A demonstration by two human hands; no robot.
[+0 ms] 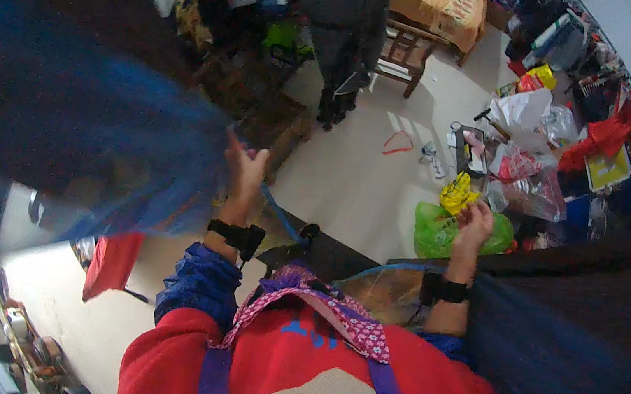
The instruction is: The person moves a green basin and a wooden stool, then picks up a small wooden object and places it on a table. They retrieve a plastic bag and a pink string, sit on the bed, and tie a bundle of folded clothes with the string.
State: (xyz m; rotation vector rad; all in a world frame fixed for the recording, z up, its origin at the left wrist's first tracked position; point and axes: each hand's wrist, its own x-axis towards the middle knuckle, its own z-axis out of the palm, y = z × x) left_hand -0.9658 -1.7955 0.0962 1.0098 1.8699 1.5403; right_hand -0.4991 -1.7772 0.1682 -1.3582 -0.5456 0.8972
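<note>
A sheer blue curtain (132, 135) spreads across the left side. My left hand (246, 170) is at its inner edge, index finger and thumb raised. Blur hides whether the fingers grip the cloth. My right hand (476, 221) is lifted with loosely bent fingers, and no thing shows in it. Behind it in the view lie a green plastic bag (431, 232) and a yellow plastic bag (458, 191). To the right of that forearm hangs a dark blue sheer curtain (555, 337). Black straps with small devices circle both wrists.
Plastic bags (529, 170), a hammer (493, 124) and an open case (469, 149) crowd the floor at right. A red loop (398, 143) lies mid-floor. Farther back stand a wooden chair (403, 55) and a cloth-covered table (442, 2). Clothes (348, 21) hang at upper left.
</note>
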